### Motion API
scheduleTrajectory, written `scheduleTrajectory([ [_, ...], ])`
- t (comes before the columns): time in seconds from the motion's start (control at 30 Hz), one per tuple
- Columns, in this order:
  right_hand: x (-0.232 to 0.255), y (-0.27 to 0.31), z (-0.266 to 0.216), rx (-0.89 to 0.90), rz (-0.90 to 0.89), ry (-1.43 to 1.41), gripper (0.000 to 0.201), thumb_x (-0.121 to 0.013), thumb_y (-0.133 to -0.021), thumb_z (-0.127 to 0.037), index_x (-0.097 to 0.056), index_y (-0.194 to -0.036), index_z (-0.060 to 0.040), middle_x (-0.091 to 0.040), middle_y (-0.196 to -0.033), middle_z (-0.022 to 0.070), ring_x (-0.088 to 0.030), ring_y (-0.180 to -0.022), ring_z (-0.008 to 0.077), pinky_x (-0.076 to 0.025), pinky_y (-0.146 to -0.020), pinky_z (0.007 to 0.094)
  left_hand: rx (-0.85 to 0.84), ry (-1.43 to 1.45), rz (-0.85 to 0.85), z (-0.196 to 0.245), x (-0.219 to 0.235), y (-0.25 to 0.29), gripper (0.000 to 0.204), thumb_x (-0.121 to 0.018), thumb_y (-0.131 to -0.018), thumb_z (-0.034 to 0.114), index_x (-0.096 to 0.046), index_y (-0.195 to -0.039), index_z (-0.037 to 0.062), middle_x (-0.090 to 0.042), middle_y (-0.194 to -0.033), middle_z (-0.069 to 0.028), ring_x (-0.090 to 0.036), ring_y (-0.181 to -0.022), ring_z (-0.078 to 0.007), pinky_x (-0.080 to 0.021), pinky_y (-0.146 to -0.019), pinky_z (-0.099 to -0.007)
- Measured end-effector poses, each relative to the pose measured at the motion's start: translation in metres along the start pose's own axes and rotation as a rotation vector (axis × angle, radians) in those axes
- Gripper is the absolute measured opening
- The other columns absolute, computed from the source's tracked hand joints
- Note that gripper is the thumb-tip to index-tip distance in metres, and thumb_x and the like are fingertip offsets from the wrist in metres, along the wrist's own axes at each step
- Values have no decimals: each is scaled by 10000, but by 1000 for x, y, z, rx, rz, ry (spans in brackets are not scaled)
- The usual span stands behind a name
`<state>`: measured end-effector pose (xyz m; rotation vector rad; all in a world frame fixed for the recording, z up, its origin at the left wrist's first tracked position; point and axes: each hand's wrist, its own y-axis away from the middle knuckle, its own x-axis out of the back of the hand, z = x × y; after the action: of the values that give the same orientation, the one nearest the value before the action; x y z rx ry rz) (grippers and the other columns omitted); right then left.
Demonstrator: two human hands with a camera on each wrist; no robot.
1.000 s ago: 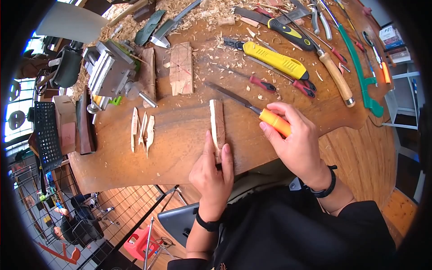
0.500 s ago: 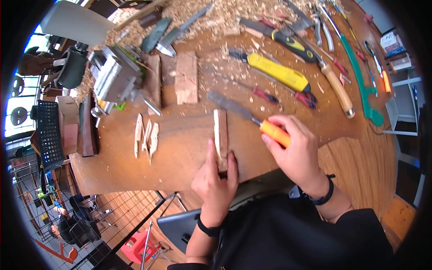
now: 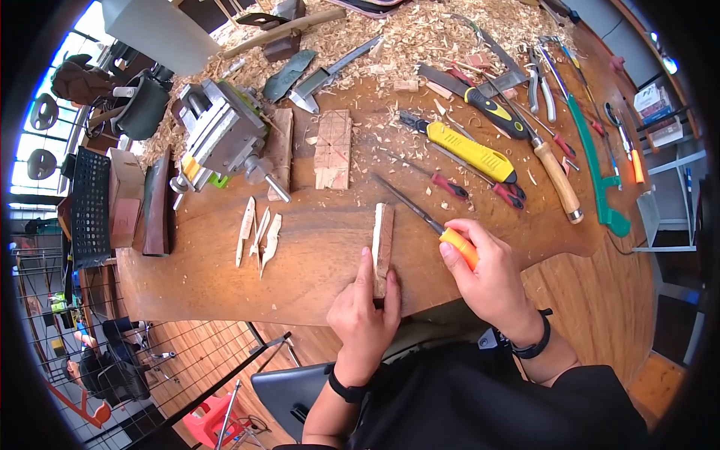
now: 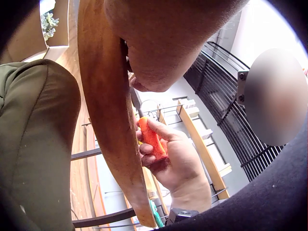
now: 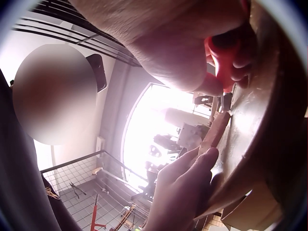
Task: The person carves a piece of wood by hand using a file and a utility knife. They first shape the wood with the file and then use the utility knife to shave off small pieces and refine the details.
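My left hand (image 3: 364, 311) holds a short squared strip of wood (image 3: 385, 236) near its lower end, index finger along one side and thumb on the other. The strip lies at the table's near edge, pale on its left face and brown on top. In my right hand (image 3: 495, 281) is a file by its orange handle (image 3: 459, 247), gripped between thumb and fingers. The dark file blade (image 3: 409, 202) points up and left, apart from the strip and just right of its far end. In the right wrist view the wood strip (image 5: 215, 131) sticks out past my left thumb.
Thin carved wood pieces (image 3: 259, 240) lie to the left, near a metal vise (image 3: 225, 135). A flat board (image 3: 333, 150) sits beyond the strip. Ahead and right are a yellow utility knife (image 3: 469, 150), red-handled files (image 3: 450, 186) and a wooden-handled tool (image 3: 559, 180). Shavings (image 3: 420, 45) cover the back.
The head view has shifted, so the table appears lower and further right. The file's broad face showed half a second ago; its blade now looks narrow. Both holds are the same.
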<state>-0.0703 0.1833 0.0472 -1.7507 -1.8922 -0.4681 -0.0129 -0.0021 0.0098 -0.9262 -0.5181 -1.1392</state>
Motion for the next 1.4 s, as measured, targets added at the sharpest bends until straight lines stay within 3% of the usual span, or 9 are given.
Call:
scheduleTrajectory([
  [0.07, 2, 1, -2, -92, -88, -25, 252, -690, -976, -198, -639, -1125, -1, -721, -946, 230, -708, -877, 431, -559, -753, 464, 49, 52, -9, 2, 2, 1, 514, -772, -895, 110, -626, -1367, -29, -598, -649, -125, -564, -501, -219, -453, -514, -327],
  [0.3, 1, 2, 1, -104, -109, -11, 268, -699, -976, -222, -645, -1106, 6, -714, -889, 243, -710, -837, 438, -559, -720, 469, -25, 61, 36, -4, -1, 2, 569, -787, -875, 94, -593, -1387, -61, -581, -635, -92, -561, -496, -216, -451, -505, -334],
  [0.7, -6, 6, 4, -71, -67, 24, 255, -712, -963, -213, -640, -1092, -5, -715, -904, 226, -706, -830, 432, -555, -708, 469, 21, 61, 2, -1, 0, 3, 575, -784, -865, 58, -582, -1390, -63, -678, -772, -143, -628, -556, -237, -490, -531, -334],
  [0.8, -6, 7, 5, -50, -52, 34, 254, -718, -958, -210, -641, -1093, -10, -715, -910, 222, -706, -836, 427, -555, -711, 469, 7, 95, 45, -2, -4, 4, 536, -770, -905, 67, -593, -1403, -20, -636, -718, -129, -544, -510, -178, -451, -505, -315],
  [1.4, -4, 5, 9, -37, -63, 15, 251, -720, -959, -227, -652, -1078, -16, -715, -879, 221, -710, -806, 426, -559, -689, 467, 52, 59, 2, 2, -1, 1, 444, -746, -930, 96, -639, -1336, -47, -690, -802, -168, -593, -570, -185, -460, -539, -309],
])
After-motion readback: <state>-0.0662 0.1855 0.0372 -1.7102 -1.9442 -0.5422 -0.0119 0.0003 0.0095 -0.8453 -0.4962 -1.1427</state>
